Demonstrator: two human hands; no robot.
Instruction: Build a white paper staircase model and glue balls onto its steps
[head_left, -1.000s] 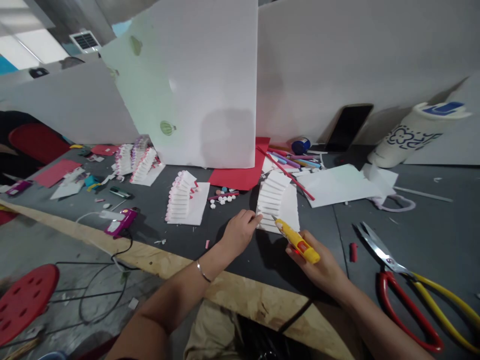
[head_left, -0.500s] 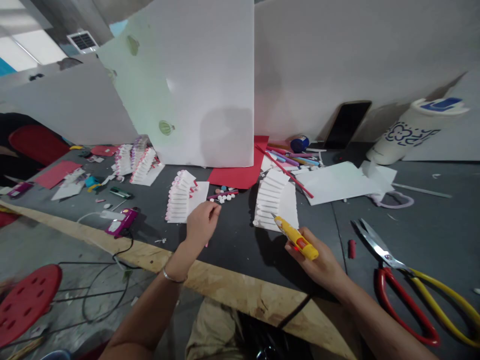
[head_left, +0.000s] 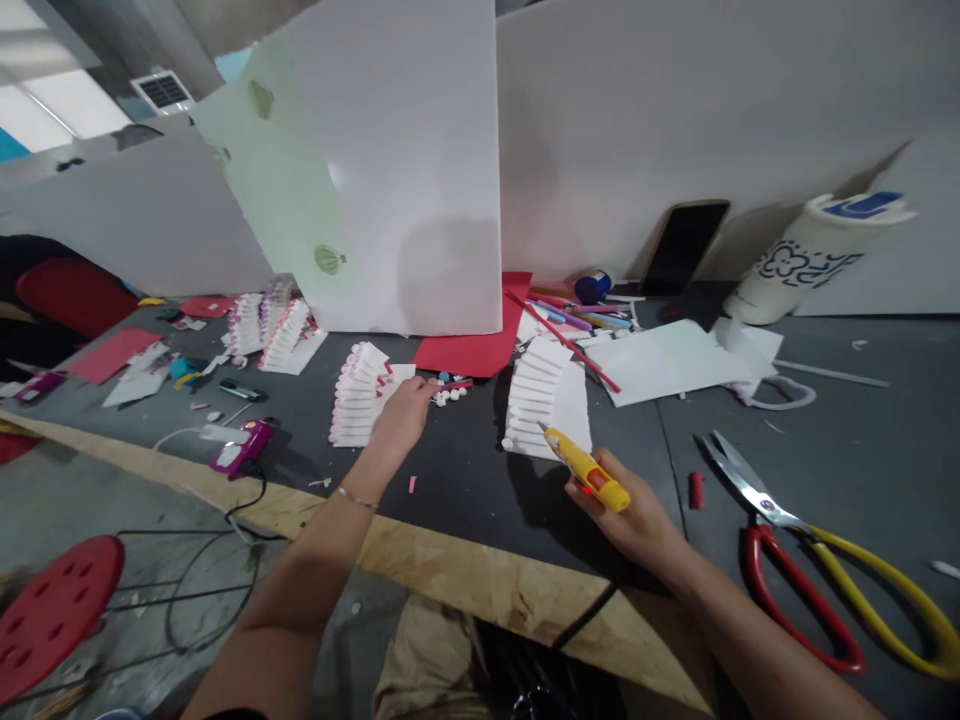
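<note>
My right hand point(head_left: 630, 515) is wrapped round a yellow hot glue pen point(head_left: 589, 470), its tip pointing up and left. That tip is over the lower part of a white card point(head_left: 574, 410) lined with a fan of white rolled strips point(head_left: 534, 395). My left hand point(head_left: 409, 410) reaches to the edge of a pile of small white round pieces point(head_left: 454, 393), fingers pinched together; what is between them is too small to make out. Beside that hand lies a second fan of strips with pink ends point(head_left: 358, 400). A small pink piece point(head_left: 412, 484) lies nearer the table edge.
Large scissors point(head_left: 772, 510) with red and yellow handles lie at right, near a red stub point(head_left: 697, 490). Behind are red paper point(head_left: 469, 352), white paper sheets point(head_left: 660, 360), a leaning phone point(head_left: 686, 247) and a white cup point(head_left: 806, 260). A purple device point(head_left: 244, 447) with cables sits at left.
My left hand has moved forward to the white round pieces, uncovering the pink piece on the table. My right hand keeps the glue pen at the white fan. The view has shifted slightly.
</note>
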